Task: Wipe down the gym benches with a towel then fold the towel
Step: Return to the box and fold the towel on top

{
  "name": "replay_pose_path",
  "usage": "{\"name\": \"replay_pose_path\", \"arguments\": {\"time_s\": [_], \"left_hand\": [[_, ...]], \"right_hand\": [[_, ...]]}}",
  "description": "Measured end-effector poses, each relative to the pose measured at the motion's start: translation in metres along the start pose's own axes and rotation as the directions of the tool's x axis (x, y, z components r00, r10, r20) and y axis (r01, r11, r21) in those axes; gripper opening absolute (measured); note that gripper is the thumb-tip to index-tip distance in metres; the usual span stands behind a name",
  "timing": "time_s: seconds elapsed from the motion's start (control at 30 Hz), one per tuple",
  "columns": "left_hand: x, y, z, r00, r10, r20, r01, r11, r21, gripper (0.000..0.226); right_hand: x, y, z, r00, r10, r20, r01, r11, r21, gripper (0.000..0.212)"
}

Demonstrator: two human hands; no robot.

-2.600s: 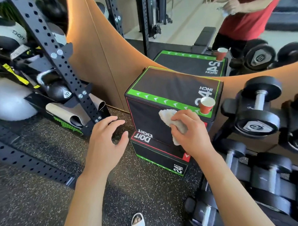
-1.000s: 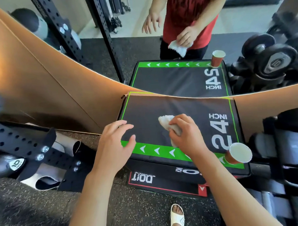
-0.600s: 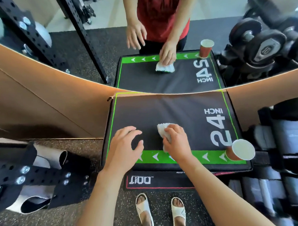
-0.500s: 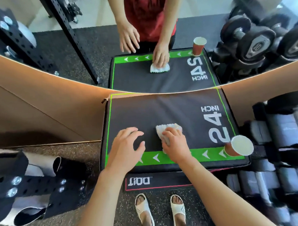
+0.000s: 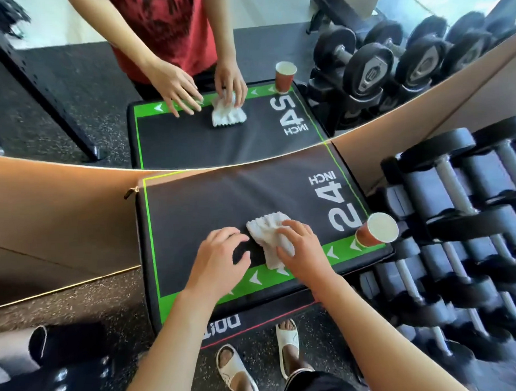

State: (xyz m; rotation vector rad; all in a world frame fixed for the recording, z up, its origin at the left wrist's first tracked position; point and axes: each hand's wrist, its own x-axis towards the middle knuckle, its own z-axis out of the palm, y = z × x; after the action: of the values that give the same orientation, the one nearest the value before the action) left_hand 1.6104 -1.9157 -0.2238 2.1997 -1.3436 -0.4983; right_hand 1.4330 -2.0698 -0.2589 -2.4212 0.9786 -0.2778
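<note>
A black padded box (image 5: 210, 203) with green edging and a white "24 INCH" mark stands against a mirrored wall. A small white towel (image 5: 267, 236) lies bunched on its top near the front edge. My right hand (image 5: 303, 249) presses down on the towel, fingers curled over its right side. My left hand (image 5: 221, 256) rests beside the towel on the box top, fingers spread, holding nothing. The mirror repeats the box, the towel and both hands.
A red paper cup (image 5: 376, 230) stands on the box's front right corner. A rack of black dumbbells (image 5: 465, 224) fills the right side. A rolled mat (image 5: 18, 350) and black rack parts lie low on the left. My sandalled feet (image 5: 258, 363) stand on speckled rubber floor.
The view has tipped from the box's front face to its top. My right hand carried the towel from the front face onto the top; the towel is spread slightly wider than half a second ago.
</note>
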Motion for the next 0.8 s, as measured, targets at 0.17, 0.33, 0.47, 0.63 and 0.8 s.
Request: {"name": "replay_pose_path", "arguments": {"time_s": [0.17, 0.33, 0.47, 0.63, 0.8], "left_hand": [[0.015, 0.006, 0.015, 1.000, 0.012, 0.023, -0.012, 1.000, 0.001, 0.045], [0.027, 0.015, 0.037, 0.999, 0.015, 0.050, -0.017, 0.999, 0.034, 0.049], [0.033, 0.026, 0.057, 0.996, -0.019, 0.090, 0.010, 0.995, 0.099, 0.057], [0.038, 0.030, 0.067, 0.997, -0.051, 0.054, 0.042, 0.986, 0.161, 0.052], [0.044, 0.034, 0.068, 0.999, -0.041, 0.025, 0.037, 0.993, 0.114, 0.029]], "right_hand": [[0.012, 0.019, -0.007, 0.998, 0.036, -0.052, -0.038, 0.999, -0.032, 0.032], [0.025, 0.035, -0.006, 0.999, 0.022, 0.031, -0.022, 1.000, -0.016, 0.030], [0.027, 0.040, -0.004, 0.999, -0.005, 0.049, 0.003, 1.000, 0.028, 0.028], [0.031, 0.042, 0.001, 0.999, 0.006, 0.051, -0.011, 0.994, 0.104, 0.024], [0.037, 0.035, -0.005, 0.996, 0.043, 0.075, -0.054, 0.986, 0.160, 0.019]]}}
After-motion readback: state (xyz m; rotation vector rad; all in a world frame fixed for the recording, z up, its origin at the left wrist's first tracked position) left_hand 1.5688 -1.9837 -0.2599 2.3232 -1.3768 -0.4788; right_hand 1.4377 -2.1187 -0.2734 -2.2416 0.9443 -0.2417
